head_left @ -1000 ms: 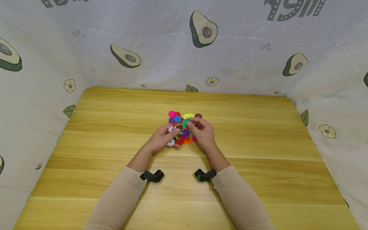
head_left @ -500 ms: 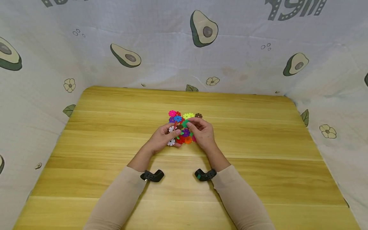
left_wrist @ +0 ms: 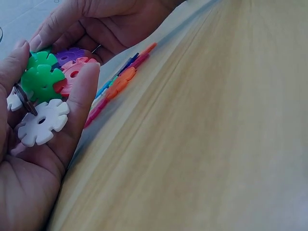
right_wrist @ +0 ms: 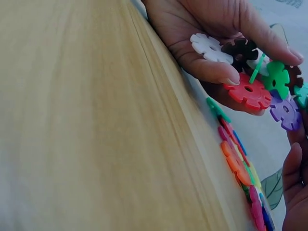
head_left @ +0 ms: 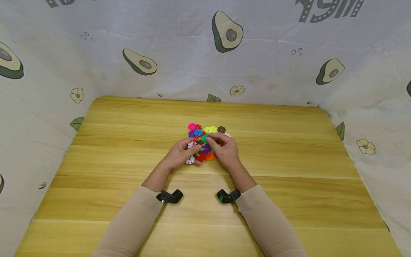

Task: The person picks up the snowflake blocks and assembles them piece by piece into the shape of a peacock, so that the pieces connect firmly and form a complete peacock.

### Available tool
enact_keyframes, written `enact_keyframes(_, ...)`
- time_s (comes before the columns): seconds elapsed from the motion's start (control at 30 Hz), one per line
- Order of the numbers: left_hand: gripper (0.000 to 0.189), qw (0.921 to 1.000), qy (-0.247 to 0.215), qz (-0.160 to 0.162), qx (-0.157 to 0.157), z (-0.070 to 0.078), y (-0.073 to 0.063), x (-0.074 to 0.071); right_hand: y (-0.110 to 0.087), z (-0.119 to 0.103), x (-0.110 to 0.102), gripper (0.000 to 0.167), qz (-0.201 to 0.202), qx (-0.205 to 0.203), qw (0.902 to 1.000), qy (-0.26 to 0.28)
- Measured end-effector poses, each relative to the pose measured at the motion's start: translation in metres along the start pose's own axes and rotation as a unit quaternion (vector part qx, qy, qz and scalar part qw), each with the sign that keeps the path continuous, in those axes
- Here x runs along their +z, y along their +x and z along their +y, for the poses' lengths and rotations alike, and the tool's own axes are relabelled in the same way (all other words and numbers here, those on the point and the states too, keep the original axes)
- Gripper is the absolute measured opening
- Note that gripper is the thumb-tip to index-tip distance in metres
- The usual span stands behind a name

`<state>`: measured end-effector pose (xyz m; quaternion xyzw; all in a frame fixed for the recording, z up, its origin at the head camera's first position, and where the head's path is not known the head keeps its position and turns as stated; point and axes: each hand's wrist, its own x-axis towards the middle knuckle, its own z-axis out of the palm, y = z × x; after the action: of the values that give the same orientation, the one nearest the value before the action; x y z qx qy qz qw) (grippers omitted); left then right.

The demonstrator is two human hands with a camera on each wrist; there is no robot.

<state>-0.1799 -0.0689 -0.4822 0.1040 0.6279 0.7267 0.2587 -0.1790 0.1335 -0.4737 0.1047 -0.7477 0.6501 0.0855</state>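
Observation:
My left hand (head_left: 176, 156) holds a cluster of notched plastic discs joined edge to edge, thumb on top and fingers beneath. In the left wrist view the cluster shows a white disc (left_wrist: 43, 123), a green disc (left_wrist: 42, 82) and a red one behind. From the right wrist view, a purple disc (right_wrist: 285, 111) hangs at the side facing my right hand. With thumb and forefinger, my right hand (head_left: 227, 151) pinches a green disc (head_left: 204, 138) right at the cluster's far side. The fingers hide part of both.
Loose discs lie flat on the wooden table (head_left: 289, 160) just beyond and below the hands, among them a pink disc (head_left: 192, 126), yellow discs (head_left: 210, 129), a brown disc (head_left: 221, 129) and an orange disc (head_left: 210, 156). A patterned cloth (head_left: 183, 28) hangs behind the table.
My right hand has shifted slightly left with the green disc, closer to the cluster. A white disc now shows beside its knuckles. My left hand has barely moved.

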Motion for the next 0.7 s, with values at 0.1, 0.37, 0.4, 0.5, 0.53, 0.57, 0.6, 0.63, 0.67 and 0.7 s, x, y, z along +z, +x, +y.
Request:
enact_keyframes(0.1, 0.043, 1.0000, 0.004, 0.003, -0.005, 0.000, -0.001, 0.000, 0.000, -0.001, 0.002, 0.017, 0.002, 0.005, 1.0000, -0.001)
enact_keyframes(0.37, 0.044, 0.9997, 0.021, 0.010, -0.001, 0.002, -0.002, -0.001, -0.001, -0.003, 0.007, 0.018, -0.006, 0.005, 0.9999, -0.008)
enact_keyframes(0.4, 0.043, 0.9998, 0.018, 0.010, 0.000, 0.002, -0.002, -0.001, 0.000, -0.003, 0.007, 0.018, -0.007, 0.008, 0.9999, -0.007)
enact_keyframes(0.5, 0.044, 0.9999, 0.013, 0.007, 0.005, 0.002, -0.002, 0.000, 0.000, -0.001, 0.005, 0.020, -0.012, 0.015, 0.9998, -0.003)
enact_keyframes(0.53, 0.046, 0.9999, 0.014, 0.006, 0.005, 0.001, -0.001, 0.000, 0.000, 0.000, 0.004, 0.021, -0.013, 0.016, 0.9998, -0.003)
enact_keyframes(0.57, 0.047, 0.9998, 0.016, 0.006, 0.005, 0.001, -0.001, 0.001, 0.000, 0.001, 0.002, 0.023, -0.011, 0.015, 0.9998, -0.003)
enact_keyframes(0.6, 0.048, 0.9998, 0.018, 0.006, 0.005, 0.001, -0.001, 0.001, 0.000, 0.002, 0.000, 0.025, -0.007, 0.013, 0.9999, -0.002)
enact_keyframes(0.63, 0.050, 0.9998, 0.020, 0.006, 0.006, 0.001, -0.001, 0.001, 0.001, 0.004, -0.001, 0.027, 0.003, 0.009, 0.9999, -0.005)
enact_keyframes(0.67, 0.052, 0.9998, 0.019, 0.006, 0.005, 0.001, -0.001, 0.001, 0.002, 0.005, -0.003, 0.028, 0.017, 0.006, 0.9998, -0.009)
enact_keyframes(0.7, 0.054, 0.9999, 0.013, 0.003, 0.007, 0.001, 0.000, 0.001, 0.003, 0.006, -0.006, 0.029, 0.036, 0.003, 0.9992, -0.018)
